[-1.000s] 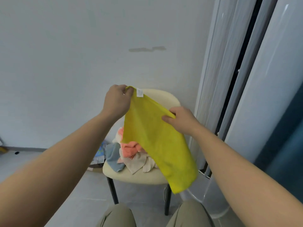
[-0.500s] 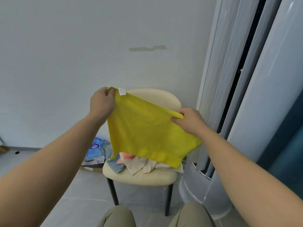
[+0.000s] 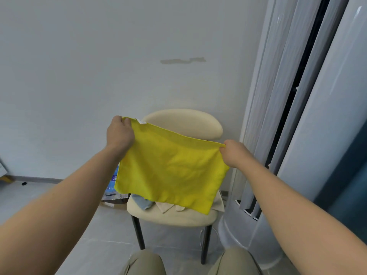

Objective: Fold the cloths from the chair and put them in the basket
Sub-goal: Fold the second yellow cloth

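A yellow cloth [image 3: 170,169] hangs spread out flat in front of the cream chair [image 3: 184,124]. My left hand [image 3: 119,133] pinches its upper left corner, beside a small white tag. My right hand [image 3: 234,153] pinches the upper right corner, a bit lower, so the top edge slopes down to the right. Under the cloth's lower edge, a light blue cloth [image 3: 143,202] and a beige cloth [image 3: 166,207] lie on the chair seat [image 3: 172,218]; more of the pile is hidden. No basket is in view.
A white wall stands behind the chair. A tall white floor-standing unit [image 3: 288,155] rises close on the right, its round base [image 3: 238,235] next to the chair leg. A blue printed bag [image 3: 112,187] lies on the grey floor left of the chair. My knees [image 3: 145,262] show at the bottom.
My hands have drawn apart, the left one leftward and the right one out to the right. The yellow cloth went from hanging bunched to stretched out flat between them.
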